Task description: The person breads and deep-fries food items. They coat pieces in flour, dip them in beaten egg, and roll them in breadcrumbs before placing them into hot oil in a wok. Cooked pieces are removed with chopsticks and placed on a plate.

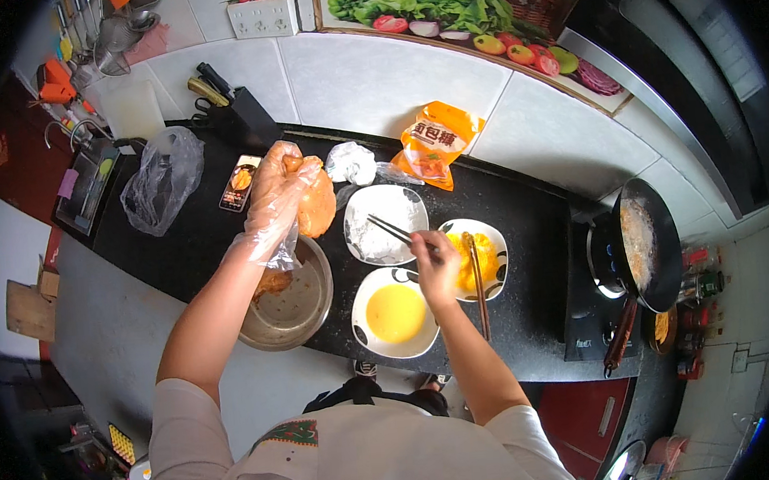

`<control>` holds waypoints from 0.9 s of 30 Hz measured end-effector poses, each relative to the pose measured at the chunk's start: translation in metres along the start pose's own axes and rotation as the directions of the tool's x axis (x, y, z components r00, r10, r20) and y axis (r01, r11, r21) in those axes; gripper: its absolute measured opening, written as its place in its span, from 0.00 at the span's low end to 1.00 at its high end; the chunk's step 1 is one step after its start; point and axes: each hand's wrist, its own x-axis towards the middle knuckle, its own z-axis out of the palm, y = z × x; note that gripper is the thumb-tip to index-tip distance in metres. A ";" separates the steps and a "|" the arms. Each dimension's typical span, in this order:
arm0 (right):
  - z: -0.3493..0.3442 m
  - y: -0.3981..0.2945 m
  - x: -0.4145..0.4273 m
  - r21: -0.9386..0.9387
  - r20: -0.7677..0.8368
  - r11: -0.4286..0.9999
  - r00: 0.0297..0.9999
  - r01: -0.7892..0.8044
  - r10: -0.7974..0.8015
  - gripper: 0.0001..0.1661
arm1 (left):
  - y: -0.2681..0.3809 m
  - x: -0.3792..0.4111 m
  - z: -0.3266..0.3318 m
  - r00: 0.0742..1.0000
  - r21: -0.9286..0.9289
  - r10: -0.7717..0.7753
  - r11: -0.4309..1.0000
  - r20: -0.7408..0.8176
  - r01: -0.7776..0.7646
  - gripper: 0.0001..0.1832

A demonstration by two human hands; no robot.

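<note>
My left hand (280,187), in a clear plastic glove, holds up a flat piece of marinated raw meat (315,201) above the far rim of a steel bowl (319,311). More meat (274,282) lies in that bowl. My right hand (438,263) is bare and grips dark chopsticks (389,229), their tips over a plate of white powder (382,207). Nearer me stands a bowl of beaten egg (395,313). To the right, a plate (503,258) holds yellow-orange crumbs (485,249), with brown chopsticks (480,293) lying across it.
A wok (669,247) with bubbling oil sits over a lit gas burner (600,265) at right, its handle (622,337) towards me. An orange packet (434,143), a phone (241,183), a plastic bag (163,182) and a knife block (249,119) stand or lie along the counter.
</note>
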 end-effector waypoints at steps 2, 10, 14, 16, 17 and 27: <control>-0.014 -0.008 -0.007 0.097 -0.063 0.995 0.998 -0.015 0.022 0.05 | -0.001 0.001 -0.004 1.000 -0.011 -0.004 1.000 0.018 0.004 0.10; -0.129 -0.055 -0.077 -0.174 -0.341 0.962 0.904 0.210 -0.259 0.05 | -0.031 0.008 -0.003 0.995 -0.060 0.031 0.998 0.100 -0.025 0.09; -0.193 -0.069 -0.136 -0.361 -0.359 0.919 0.885 0.162 -0.297 0.07 | -0.033 0.004 0.016 0.994 0.038 -0.020 0.999 0.109 0.016 0.09; -0.221 -0.078 -0.154 -0.386 -0.383 0.911 0.873 0.145 -0.301 0.08 | -0.051 0.008 0.006 0.991 0.104 -0.039 0.994 0.129 0.025 0.10; -0.236 -0.085 -0.164 -0.399 -0.402 0.911 0.874 0.102 -0.274 0.08 | -0.047 0.003 0.015 0.998 0.248 0.031 0.968 0.053 -0.043 0.10; -0.488 -0.008 -0.224 -0.257 -0.955 0.963 0.176 -0.078 -0.240 0.12 | -0.035 -0.003 0.065 0.982 0.111 -0.099 0.990 0.160 0.082 0.16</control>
